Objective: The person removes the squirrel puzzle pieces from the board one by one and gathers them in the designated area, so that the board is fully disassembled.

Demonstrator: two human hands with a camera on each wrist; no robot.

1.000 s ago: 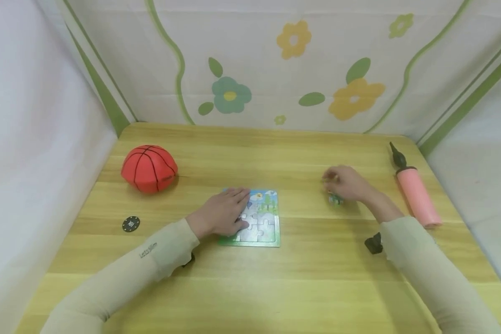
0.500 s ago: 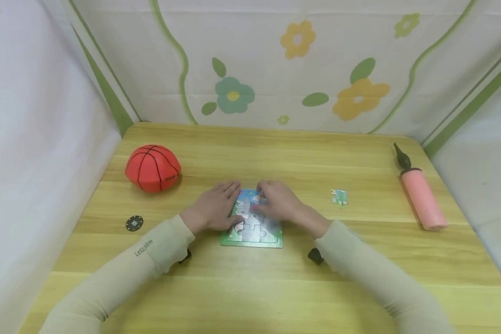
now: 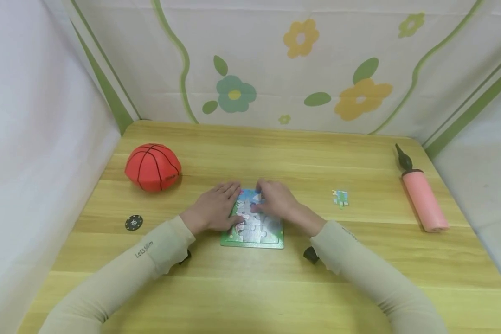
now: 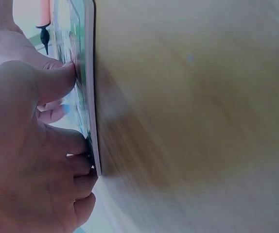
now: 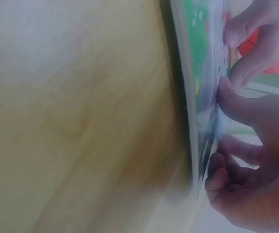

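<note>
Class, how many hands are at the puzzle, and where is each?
2: the left hand over the left edge of the puzzle, the right hand over its far right corner; none look hidden.

Left hand (image 3: 214,206) on jigsaw puzzle (image 3: 250,221), right hand (image 3: 278,199) over its right side, red ball (image 3: 152,168) left, pink pump (image 3: 425,199) right

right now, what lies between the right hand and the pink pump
In the head view, a small loose bit of puzzle lies on the table between the right hand and the pink pump, apart from both.
</note>
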